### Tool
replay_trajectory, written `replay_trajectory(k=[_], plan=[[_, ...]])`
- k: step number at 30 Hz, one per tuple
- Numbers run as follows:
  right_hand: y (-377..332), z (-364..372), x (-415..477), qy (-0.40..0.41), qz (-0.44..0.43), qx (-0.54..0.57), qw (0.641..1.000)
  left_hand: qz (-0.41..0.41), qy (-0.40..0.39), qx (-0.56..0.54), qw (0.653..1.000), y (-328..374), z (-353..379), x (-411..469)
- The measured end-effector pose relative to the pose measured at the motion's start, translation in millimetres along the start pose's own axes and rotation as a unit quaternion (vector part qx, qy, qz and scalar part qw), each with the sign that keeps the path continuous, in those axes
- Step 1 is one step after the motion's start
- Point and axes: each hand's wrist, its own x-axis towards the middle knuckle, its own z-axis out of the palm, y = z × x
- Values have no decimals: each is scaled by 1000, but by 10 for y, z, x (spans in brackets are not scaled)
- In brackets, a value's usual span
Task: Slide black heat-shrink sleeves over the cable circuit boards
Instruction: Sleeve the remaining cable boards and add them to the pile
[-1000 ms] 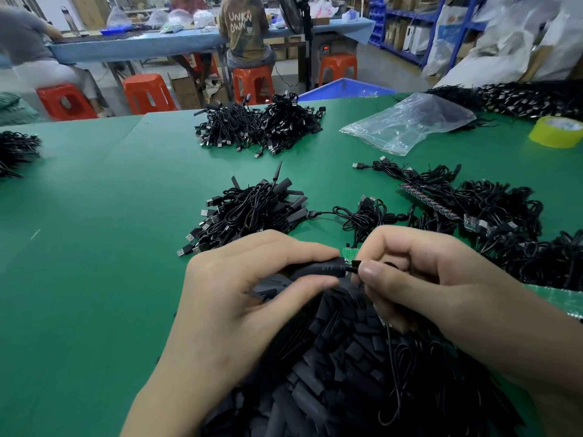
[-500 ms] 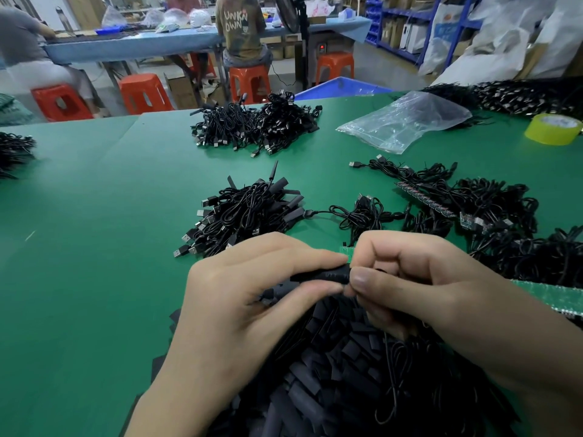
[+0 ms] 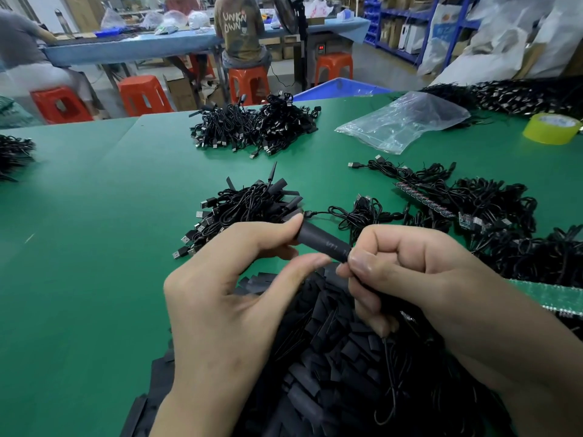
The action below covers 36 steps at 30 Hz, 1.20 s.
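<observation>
On the green desk (image 3: 79,247), our left hand (image 3: 227,294) pinches the far end of a black heat-shrink sleeve (image 3: 321,242) between thumb and forefinger. Our right hand (image 3: 426,279) grips its near end, fingers curled. Both hover above a heap of loose sleeves (image 3: 331,357) at the near edge. Farther right lie a clear bag (image 3: 403,121), then a yellow tape roll (image 3: 550,130).

Assembly workshop: cable heaps (image 3: 252,130), worktables (image 3: 94,216)
</observation>
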Motion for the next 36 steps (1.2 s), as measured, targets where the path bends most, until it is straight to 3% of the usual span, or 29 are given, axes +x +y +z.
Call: replay_trajectory(k=[4,6,7,8,9,10,11,13,15,17,19,24,27,29,31,36], plan=[[-18,-18,-8,-20,3,14,1000,10,28,-67,997,-52,134,-240],[-26,-30,-10,-26,4,25,999,76,100,-57,990,-137,175,-299],[-27,-33,-9,-24,2,28,999,172,207,-37,962,-207,250,-316],[-23,-35,-7,-18,-2,32,999,270,312,-29,910,-232,334,-294],[-20,-32,0,-10,-7,36,999,331,362,-36,871,-241,413,-300],[-12,-28,8,3,-13,41,999,396,349,-50,848,-324,480,-338],[-2,-20,20,22,-19,50,998,415,307,-77,853,-367,540,-332],[10,9,46,74,-29,78,994,387,214,-136,887,-368,655,-238],[22,38,61,127,-42,107,985,306,133,-185,924,-345,797,-128],[42,53,68,168,-58,104,979,252,87,-235,935,-374,958,-65],[74,48,77,190,-65,65,977,259,67,-247,932,-368,1046,-27],[91,-77,75,188,-51,-65,979,260,128,-175,941,-408,948,-20],[78,-294,31,200,-41,-196,959,218,253,-28,942,-511,691,17],[60,-470,-10,203,-26,-248,947,174,344,115,916,-551,478,154],[65,-612,-35,187,2,-312,932,121,383,225,888,-521,254,342],[218,-727,-10,75,106,-456,880,70,382,356,850,-376,7,644]])
